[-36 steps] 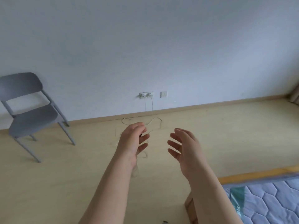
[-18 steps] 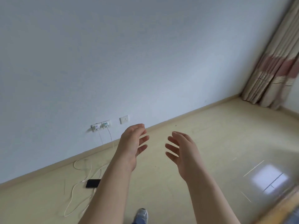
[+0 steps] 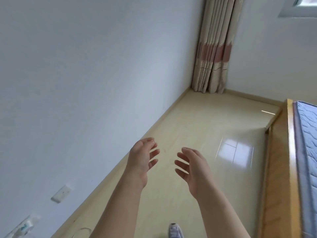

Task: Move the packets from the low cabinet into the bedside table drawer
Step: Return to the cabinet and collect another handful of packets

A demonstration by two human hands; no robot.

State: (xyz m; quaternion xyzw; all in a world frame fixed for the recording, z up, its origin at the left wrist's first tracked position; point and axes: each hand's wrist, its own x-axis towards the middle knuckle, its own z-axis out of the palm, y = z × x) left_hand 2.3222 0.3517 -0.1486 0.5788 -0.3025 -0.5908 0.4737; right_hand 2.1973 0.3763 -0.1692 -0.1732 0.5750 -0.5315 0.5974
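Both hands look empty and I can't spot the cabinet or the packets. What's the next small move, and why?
Probably keep turning to look for the low cabinet. The left hand and right hand are open and hold nothing, and only the wall, floor, curtain and bed show.

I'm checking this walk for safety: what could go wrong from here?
The white cable looped on the glossy beige floor lies near the grey shoe, so a trip is possible. The wooden bed frame runs close on the right; a shin could knock it. Left hand and right hand are empty.
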